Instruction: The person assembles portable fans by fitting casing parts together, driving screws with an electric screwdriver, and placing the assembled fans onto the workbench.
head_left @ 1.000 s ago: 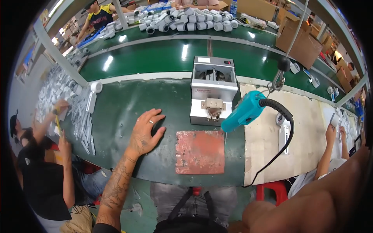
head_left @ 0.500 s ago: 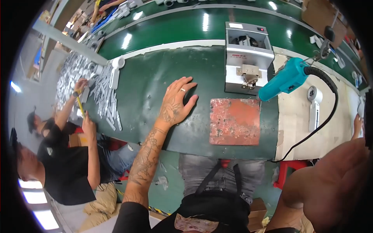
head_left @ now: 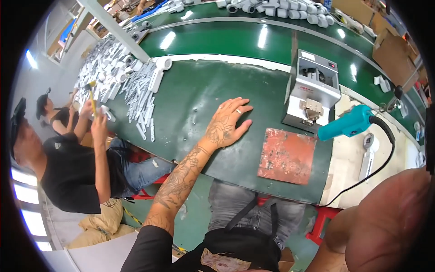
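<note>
My left hand [head_left: 226, 124] lies palm down on the dark green bench top [head_left: 181, 113], its fingers stretched out and a ring on one of them. It holds nothing. The nearest thing to it is a square, worn red plate [head_left: 287, 156], lying flat to its right. Behind the plate stands a grey and white bench machine [head_left: 312, 90] with a metal fixture on its front. A teal power tool [head_left: 346, 124] with a black cable hangs beside the machine. My right arm [head_left: 385, 226] is bent up close at the lower right; its hand is out of view.
A white handheld part with a round head [head_left: 369, 154] lies on the beige board at right. Heaped grey and white parts [head_left: 106, 72] cover the left bench end. A co-worker [head_left: 68, 158] sits there gripping a yellow-handled tool [head_left: 92, 97]. A green conveyor [head_left: 217, 41] runs behind.
The whole view has tilted and shifted, so the bench things appear farther right and lower. My left hand stays flat on the bench. The co-worker's hands have come together at the yellow-handled tool.
</note>
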Demonstrator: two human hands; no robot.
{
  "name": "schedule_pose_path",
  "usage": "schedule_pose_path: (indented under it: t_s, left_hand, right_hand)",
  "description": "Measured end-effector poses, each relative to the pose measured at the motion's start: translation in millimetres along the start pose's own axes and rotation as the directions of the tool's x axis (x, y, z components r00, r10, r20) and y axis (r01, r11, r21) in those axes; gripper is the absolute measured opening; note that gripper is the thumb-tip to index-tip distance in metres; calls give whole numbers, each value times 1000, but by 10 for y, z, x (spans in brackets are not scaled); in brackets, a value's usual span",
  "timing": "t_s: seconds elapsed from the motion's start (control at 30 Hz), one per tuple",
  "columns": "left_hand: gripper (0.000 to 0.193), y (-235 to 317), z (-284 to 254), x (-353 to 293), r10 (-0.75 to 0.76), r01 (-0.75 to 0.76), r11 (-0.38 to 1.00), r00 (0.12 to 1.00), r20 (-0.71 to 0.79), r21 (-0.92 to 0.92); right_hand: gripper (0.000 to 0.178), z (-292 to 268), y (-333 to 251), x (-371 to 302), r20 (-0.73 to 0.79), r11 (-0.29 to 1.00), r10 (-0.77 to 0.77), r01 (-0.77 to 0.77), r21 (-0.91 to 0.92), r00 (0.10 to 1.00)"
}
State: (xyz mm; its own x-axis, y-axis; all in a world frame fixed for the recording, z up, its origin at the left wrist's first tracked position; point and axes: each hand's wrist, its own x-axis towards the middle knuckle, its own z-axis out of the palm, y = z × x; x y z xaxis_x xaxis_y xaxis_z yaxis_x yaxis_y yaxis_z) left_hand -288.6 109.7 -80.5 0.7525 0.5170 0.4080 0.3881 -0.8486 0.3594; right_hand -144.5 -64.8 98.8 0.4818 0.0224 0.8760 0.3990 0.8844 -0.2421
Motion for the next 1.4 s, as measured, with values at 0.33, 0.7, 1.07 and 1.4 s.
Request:
schedule_pose_path:
  t_s: [0.33, 0.7, 1.07, 1.4]
  left_hand:
    - [37, 1, -50, 166, 17, -17, 1000, 999, -48, 5]
    - [36, 81, 37, 138, 9, -9, 1000, 1000, -1, -20]
    - [37, 149, 156, 227, 31, -30, 998, 999, 22, -61]
    - [38, 202, 0, 237, 53, -52, 999, 998, 35, -8]
  right_hand:
    - [29, -640, -679, 534, 284, 925, 114, 2, -381, 952]
    - [17, -553, -748, 90, 551, 927, 124, 103, -362, 825]
    - [29, -535, -740, 156, 490, 913, 338, -153, -378, 804]
    - [90, -1282, 160, -396, -194, 605, 391, -410, -683, 900]
